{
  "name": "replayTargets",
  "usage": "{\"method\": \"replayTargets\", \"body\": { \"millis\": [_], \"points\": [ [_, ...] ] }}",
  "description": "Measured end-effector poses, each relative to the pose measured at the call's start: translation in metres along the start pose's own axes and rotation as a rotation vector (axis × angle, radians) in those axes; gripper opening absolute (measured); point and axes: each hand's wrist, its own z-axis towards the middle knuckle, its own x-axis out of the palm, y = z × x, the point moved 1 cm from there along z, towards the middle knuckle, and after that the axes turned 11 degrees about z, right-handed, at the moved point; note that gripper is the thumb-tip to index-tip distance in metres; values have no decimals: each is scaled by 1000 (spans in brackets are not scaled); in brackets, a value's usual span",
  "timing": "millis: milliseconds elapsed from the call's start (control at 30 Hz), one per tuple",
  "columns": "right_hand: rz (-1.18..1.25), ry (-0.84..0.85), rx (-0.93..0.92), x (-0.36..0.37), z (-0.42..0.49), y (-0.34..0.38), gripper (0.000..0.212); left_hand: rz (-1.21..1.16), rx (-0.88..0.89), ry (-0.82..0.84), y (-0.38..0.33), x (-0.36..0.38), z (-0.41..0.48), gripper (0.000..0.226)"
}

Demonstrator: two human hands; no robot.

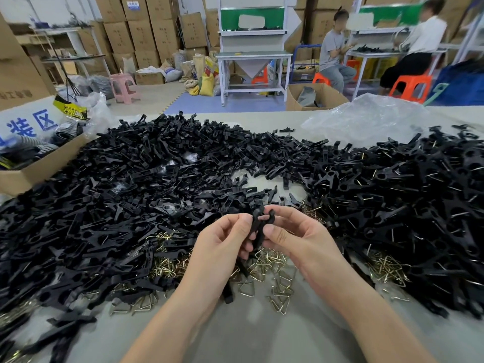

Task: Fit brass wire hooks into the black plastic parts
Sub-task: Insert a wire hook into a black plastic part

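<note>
My left hand (222,239) and my right hand (293,237) meet above the table, both pinching black plastic parts (259,224) held upright between the fingertips. I cannot tell whether a hook sits in them. Loose brass wire hooks (272,260) lie in a heap on the table directly under my hands. A wide pile of bare black parts (146,179) spreads to the left and behind. To the right lies a pile of black parts with wire showing in them (408,200).
An open cardboard box (39,166) holding dark goods sits at the left table edge. A crumpled clear plastic bag (366,119) lies at the back right. Bare grey tabletop (248,331) shows near me. Two people sit at benches far behind.
</note>
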Motion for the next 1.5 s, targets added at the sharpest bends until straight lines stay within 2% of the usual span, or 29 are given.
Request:
{"method": "replayTargets", "body": {
  "millis": [467, 633, 933, 1100, 1267, 1400, 1500],
  "points": [
    [25, 32, 17, 2, -3, 6, 41, -115, -47, 55, 2, 0, 3, 18],
    [-3, 22, 22, 1, -1, 5, 33, -166, -42, 74, 0, 0, 2, 16],
    [-19, 27, 11, 0, -2, 3, 34, -144, -24, 70, -1, 2, 0, 17],
    [-72, 34, -1, 0, -3, 2, 39, 28, 74, 82, 0, 1, -2, 13],
    [-55, 12, 34, -3, -3, 4, 52, 244, 214, 160, -6, -1, -8, 27],
    [-30, 64, 61, -6, -3, 4, 56, 382, 246, 191, -7, -6, -9, 25],
    [-85, 119, 73, -8, -4, 4, 57, 395, 229, 207, -8, -8, -11, 24]
  ]
}}
